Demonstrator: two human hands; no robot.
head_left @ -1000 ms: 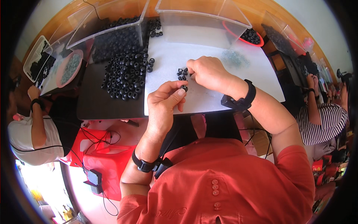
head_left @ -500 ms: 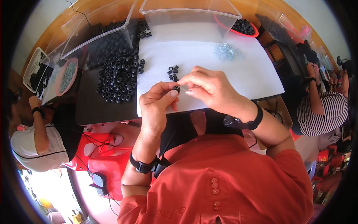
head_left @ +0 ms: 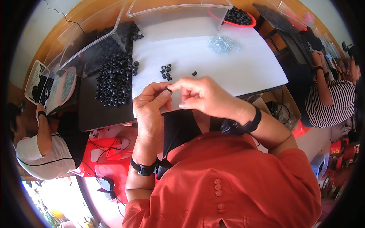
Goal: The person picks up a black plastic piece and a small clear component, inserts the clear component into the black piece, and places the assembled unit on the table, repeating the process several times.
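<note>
Between the thumb and fingers of my left hand point(head_left: 150, 104) is a small black round bead-like part point(head_left: 168, 89). My right hand point(head_left: 209, 97) is close beside it, its index fingertip reaching to the part. The right thumb is apart from that index finger, and I see nothing between them. Just beyond my hands, a little cluster of small black square-ended pieces point(head_left: 166, 70) lies on the white sheet point(head_left: 251, 72). One loose black piece point(head_left: 194, 73) lies apart, to the right of the cluster.
A heap of black round parts point(head_left: 116, 81) covers the dark tabletop at left. Clear plastic bins point(head_left: 178, 22) stand at the back. Small clear pieces point(head_left: 224, 45) lie farther right, near a red bowl point(head_left: 243, 21) of black parts. Other people sit on both sides.
The view has shifted slightly, so the table appears farther left. My right thumb has dropped away from the part while the index finger stays at it. The loose black piece now shows.
</note>
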